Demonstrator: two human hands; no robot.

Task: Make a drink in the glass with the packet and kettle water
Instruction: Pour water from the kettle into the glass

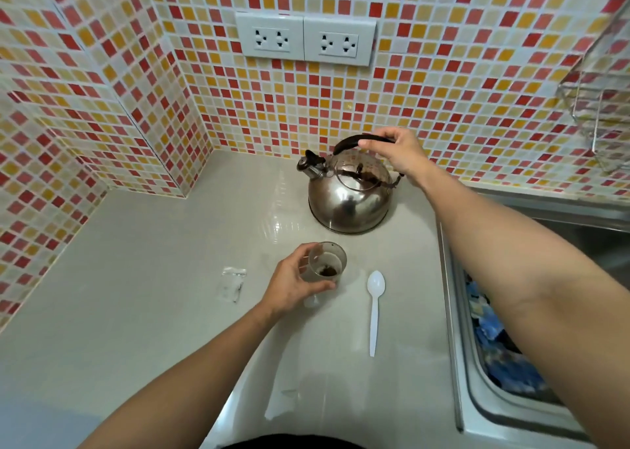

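Now left hand (296,283) wrapped round glass (326,267), right hand (397,153) gripping kettle (351,196) handle — upright.

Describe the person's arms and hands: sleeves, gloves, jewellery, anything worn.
Both forearms are bare up to the frame edge, with no sleeves showing. The left hand and the right hand are ungloved. No rings, watch or bracelet show on either wrist or on the fingers in view.

No legible txt, labels or nos. on any obj.

Bright, even light; sharp centre, edges bowed.
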